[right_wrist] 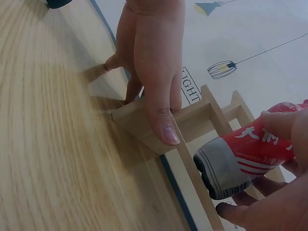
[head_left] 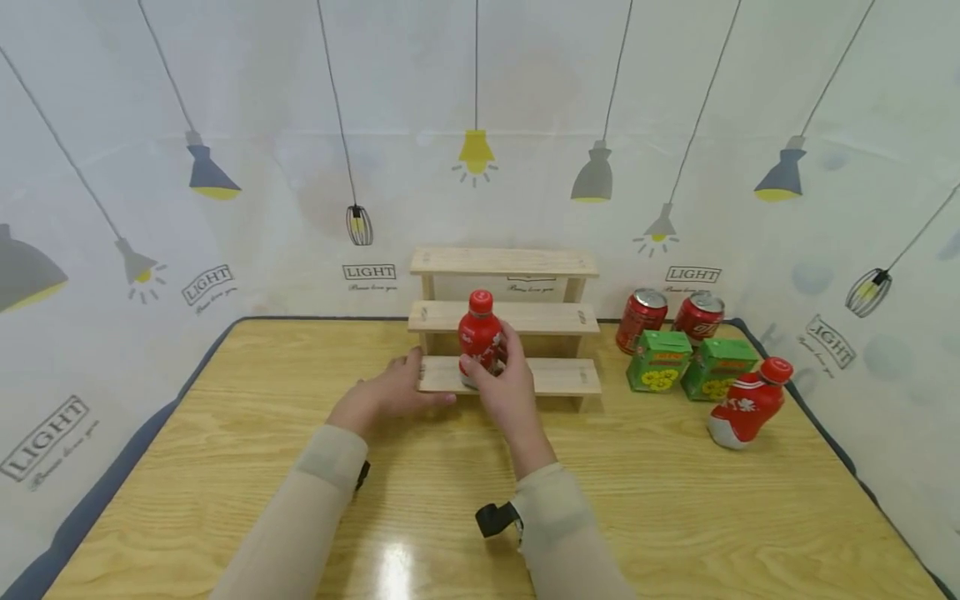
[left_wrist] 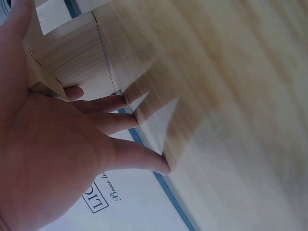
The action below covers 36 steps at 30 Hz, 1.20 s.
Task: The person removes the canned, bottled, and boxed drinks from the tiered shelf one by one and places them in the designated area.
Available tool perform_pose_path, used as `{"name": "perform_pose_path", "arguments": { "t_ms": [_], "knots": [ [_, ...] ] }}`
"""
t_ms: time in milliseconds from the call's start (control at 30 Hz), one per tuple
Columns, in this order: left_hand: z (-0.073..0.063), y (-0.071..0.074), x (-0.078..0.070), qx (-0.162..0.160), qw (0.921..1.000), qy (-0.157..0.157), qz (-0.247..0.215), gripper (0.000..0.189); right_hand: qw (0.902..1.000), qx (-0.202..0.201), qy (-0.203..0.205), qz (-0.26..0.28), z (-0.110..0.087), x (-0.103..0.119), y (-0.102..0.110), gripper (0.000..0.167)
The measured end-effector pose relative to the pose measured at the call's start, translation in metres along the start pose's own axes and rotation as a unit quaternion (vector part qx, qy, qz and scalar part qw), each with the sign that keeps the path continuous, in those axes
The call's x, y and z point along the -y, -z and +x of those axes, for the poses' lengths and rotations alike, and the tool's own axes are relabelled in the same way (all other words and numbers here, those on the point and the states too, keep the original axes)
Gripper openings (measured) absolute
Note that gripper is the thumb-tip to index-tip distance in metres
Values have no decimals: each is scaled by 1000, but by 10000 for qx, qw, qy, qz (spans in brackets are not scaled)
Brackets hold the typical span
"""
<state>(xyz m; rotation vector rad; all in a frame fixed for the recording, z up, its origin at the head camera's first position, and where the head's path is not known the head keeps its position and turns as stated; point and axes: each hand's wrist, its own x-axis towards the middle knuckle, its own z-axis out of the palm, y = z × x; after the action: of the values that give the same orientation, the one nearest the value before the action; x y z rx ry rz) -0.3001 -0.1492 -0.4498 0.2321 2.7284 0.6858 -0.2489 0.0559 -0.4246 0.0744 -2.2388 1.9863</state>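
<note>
A red plastic bottle (head_left: pixel 478 333) with a red cap and pale base is gripped in my right hand (head_left: pixel 512 387), thumb in front and fingers around the far side. Its base (right_wrist: pixel 224 171) is close to the lowest step; I cannot tell whether they touch. The three-step wooden shelf (head_left: pixel 551 377) stands against the back wall. At its left end rests my left hand (head_left: pixel 390 387), the thumb along the front of the lowest step. In the left wrist view several fairly straight fingers (left_wrist: pixel 137 153) of the left hand reach the tabletop.
On the right stand two red cans (head_left: pixel 642 321) behind two green cartons (head_left: pixel 660 362). Another red bottle (head_left: pixel 750 404) stands nearer, by the table's right edge. The wooden table (head_left: pixel 420 500) is bordered by a wall sheet (head_left: pixel 285 183) printed with lamps.
</note>
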Motion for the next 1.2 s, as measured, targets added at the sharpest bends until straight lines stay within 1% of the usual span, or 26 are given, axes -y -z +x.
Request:
{"name": "perform_pose_path", "arguments": {
  "t_ms": [100, 300, 667, 867, 1033, 1200],
  "knots": [
    [0, 0, -1, -10, 10000, 29, 2, 127, 10000, -40, -48, -8, 0, -1, -1, 75],
    [-1, 0, 1, -18, 10000, 15, -61, 129, 9997, -91, -222, 81, 1, 0, -2, 76],
    [2, -2, 3, -27, 10000, -42, -74, 126, 9981, -296, -436, 325, -5, 5, -1, 74],
    [2, -2, 2, -67, 9998, -145, -69, 123, 9981, -410, -383, 264, -12, 8, 4, 73],
    [2, -3, 2, -82, 9998, -172, -104, 122, 9981, -453, -313, 263, -18, 8, 10, 70],
    [2, -3, 1, -64, 9996, -236, -110, 119, 9981, -470, -284, 276, -25, 9, 22, 69]
  ]
}}
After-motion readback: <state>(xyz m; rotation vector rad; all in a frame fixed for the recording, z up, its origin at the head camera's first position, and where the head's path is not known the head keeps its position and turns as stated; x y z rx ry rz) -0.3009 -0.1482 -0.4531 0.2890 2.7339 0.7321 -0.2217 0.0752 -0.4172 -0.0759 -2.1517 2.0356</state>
